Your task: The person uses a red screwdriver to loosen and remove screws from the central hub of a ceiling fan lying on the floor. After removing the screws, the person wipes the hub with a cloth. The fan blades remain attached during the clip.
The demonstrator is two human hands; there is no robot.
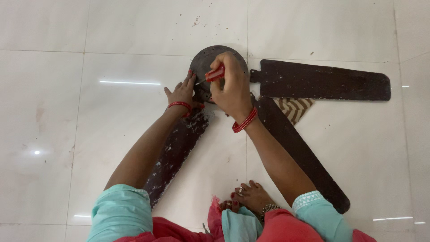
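A dark round ceiling-fan motor hub (204, 60) lies on the white tiled floor with three dark blades around it. My right hand (230, 87) is closed around a red-handled screwdriver (215, 74), whose metal tip points left at the hub's left edge. My left hand (181, 93) rests against the hub's left side, fingers spread, where one dusty blade (174, 152) meets it. Red bangles sit on both wrists.
A second blade (322, 80) stretches to the right, a third blade (304, 154) runs toward the lower right. A striped brown-and-cream cloth (295, 107) lies between them. My bare foot (251, 197) and red and teal clothing fill the bottom edge.
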